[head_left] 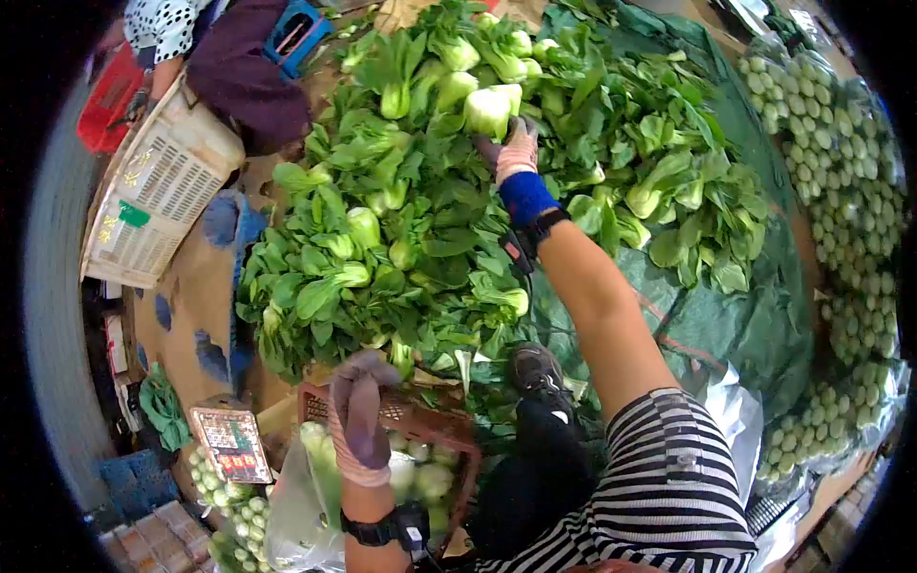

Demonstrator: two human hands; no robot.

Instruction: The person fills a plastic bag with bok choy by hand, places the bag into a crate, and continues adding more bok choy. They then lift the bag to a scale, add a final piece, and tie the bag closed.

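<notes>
My right hand [510,151], in a pink and grey glove with a blue cuff, reaches into the pile of leafy greens. Its fingers are closed on a bok choy [488,113] whose pale base faces me. Around it lie many more bok choy [368,224], bases and leaves turned in various directions. Nearer my body, my left hand [363,409], gloved the same way, hangs above a brown plastic crate [444,435]. Its fingers are loosely bent, with nothing visible in them. Inside the crate are a clear plastic bag [301,511] and pale green vegetables [432,482].
A person sits at upper left beside a cream crate [162,191], a red crate [110,100] and a blue stool [294,38]. Bagged green produce [841,210] lines the right side. Green sheeting [755,306] covers the ground. My shoe [537,372] stands beside the pile.
</notes>
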